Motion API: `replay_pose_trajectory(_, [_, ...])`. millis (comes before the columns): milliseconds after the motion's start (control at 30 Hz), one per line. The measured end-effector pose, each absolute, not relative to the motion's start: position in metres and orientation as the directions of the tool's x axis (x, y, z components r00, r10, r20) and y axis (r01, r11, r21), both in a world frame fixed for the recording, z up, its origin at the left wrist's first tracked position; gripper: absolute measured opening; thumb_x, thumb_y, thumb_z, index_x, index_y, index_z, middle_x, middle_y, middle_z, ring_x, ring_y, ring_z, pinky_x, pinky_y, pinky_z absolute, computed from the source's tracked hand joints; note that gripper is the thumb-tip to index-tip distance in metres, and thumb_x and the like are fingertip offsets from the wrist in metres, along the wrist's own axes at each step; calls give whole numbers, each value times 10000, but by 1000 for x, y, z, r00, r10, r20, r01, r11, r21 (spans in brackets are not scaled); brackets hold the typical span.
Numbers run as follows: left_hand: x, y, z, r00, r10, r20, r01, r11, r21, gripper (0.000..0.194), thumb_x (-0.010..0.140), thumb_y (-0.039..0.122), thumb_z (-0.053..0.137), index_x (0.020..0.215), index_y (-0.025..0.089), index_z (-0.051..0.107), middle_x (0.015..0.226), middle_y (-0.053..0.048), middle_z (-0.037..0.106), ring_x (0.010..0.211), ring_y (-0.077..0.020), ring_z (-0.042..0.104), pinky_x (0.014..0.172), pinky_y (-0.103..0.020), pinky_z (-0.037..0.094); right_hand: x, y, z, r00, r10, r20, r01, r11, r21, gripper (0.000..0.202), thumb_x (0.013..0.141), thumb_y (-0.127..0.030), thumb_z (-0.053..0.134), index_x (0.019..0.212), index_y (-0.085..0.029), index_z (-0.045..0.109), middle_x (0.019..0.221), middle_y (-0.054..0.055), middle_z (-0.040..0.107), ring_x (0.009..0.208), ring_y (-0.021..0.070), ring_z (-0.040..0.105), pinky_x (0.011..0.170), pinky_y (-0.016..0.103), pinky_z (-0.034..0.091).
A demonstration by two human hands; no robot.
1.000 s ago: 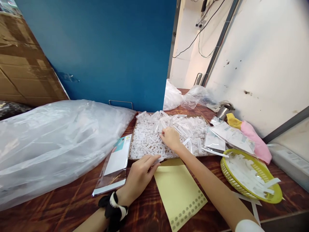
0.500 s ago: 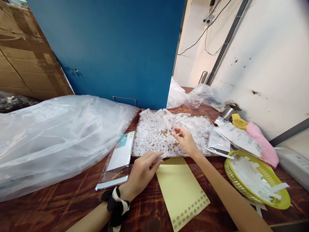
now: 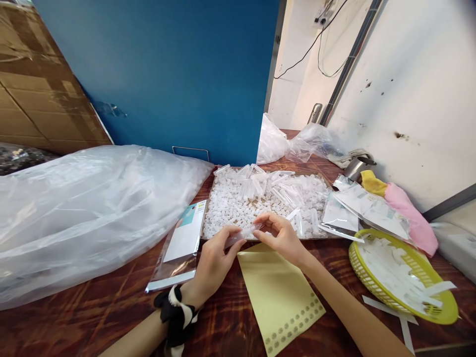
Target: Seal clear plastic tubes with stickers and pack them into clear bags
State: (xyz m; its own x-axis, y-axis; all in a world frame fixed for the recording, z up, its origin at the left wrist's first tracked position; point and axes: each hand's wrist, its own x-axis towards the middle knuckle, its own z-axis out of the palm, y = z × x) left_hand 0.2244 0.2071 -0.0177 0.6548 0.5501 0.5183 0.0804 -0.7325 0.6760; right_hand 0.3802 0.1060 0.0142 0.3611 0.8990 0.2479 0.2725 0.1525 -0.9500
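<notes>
My left hand (image 3: 214,258), with a black-and-white band at the wrist, is closed on a small clear plastic tube (image 3: 239,235). My right hand (image 3: 281,237) pinches at the tube's right end; a cap there is too small to make out. Both hands are over the front edge of a shallow cardboard tray (image 3: 212,186) full of small white plastic pieces (image 3: 226,203). Several clear tubes (image 3: 256,182) lie on top of the pieces toward the back. Below my hands is a yellow sheet (image 3: 277,287) with rows of round stickers at its near end.
A big translucent plastic bag (image 3: 92,213) covers the left of the table. Beside the tray lie a clear packet (image 3: 178,243) and more packets (image 3: 372,210). At right stands a yellow-green basket (image 3: 372,280) of white strips. A blue panel (image 3: 159,79) rises behind.
My right hand has come from above the middle of the tray down toward my left hand. The two hands now meet at the tube. The view has shifted slightly.
</notes>
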Motion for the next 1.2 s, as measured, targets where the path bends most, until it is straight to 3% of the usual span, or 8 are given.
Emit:
replay_pose_trajectory(300, [224,206,-10,662,295,689,-43,-903,428,57,901,195,515,899,196,572,823,-22,659,756,-149,601,687,-268,482,370,99,13,312,918,246,499,63,-865,373,896,-432,486,635,-175,556,571,-5,551,546,112,525,560,250,456])
replay_pose_trajectory(467, [222,206,-6,645,310,698,-9,-911,413,49,902,183,516,908,190,565,823,-26,650,766,-151,584,682,-268,472,369,95,17,298,925,237,437,88,-895,325,797,-410,640,1022,-187,565,922,54,630,754,145,598,583,231,484])
replay_pose_trajectory(600, [219,206,-4,694,174,698,-35,-961,274,121,913,165,484,979,192,582,890,-40,663,797,-157,572,721,-287,464,370,94,19,219,976,-16,234,-69,-970,372,882,-500,467,744,-168,562,537,-11,560,424,95,489,406,213,399])
replay_pose_trajectory(767, [217,206,0,687,143,712,-28,-974,223,133,926,172,455,999,176,567,888,-52,661,789,-166,563,706,-300,450,368,93,19,318,932,174,391,39,-920,292,805,-468,612,816,-177,594,691,12,619,612,114,558,546,220,451])
replay_pose_trajectory(867, [216,206,2,714,0,700,-80,-994,81,180,941,158,403,1023,160,564,921,-65,671,783,-187,555,684,-327,425,367,94,16,229,969,-87,227,-140,-964,536,908,-563,349,569,-174,493,383,-36,446,341,66,355,377,205,308])
replay_pose_trajectory(933, [217,206,2,721,17,692,-75,-992,103,162,938,158,418,1012,163,562,917,-60,670,782,-184,554,685,-324,425,367,95,15,242,963,-122,177,-167,-970,487,878,-592,393,665,-173,519,433,-33,489,346,73,379,354,201,296])
replay_pose_trajectory(1067, [218,206,0,688,223,691,-24,-944,329,74,910,167,501,949,180,561,847,-34,655,779,-160,560,688,-282,454,371,92,18,279,919,280,519,101,-849,321,797,-447,636,978,-193,559,861,38,626,718,137,579,610,247,471])
replay_pose_trajectory(1200, [217,206,-1,730,128,672,-77,-960,268,121,906,138,494,992,178,568,898,-42,666,782,-163,555,697,-294,451,375,89,20,168,976,136,544,23,-839,382,925,-431,437,654,-180,532,573,-11,556,524,104,511,521,229,419])
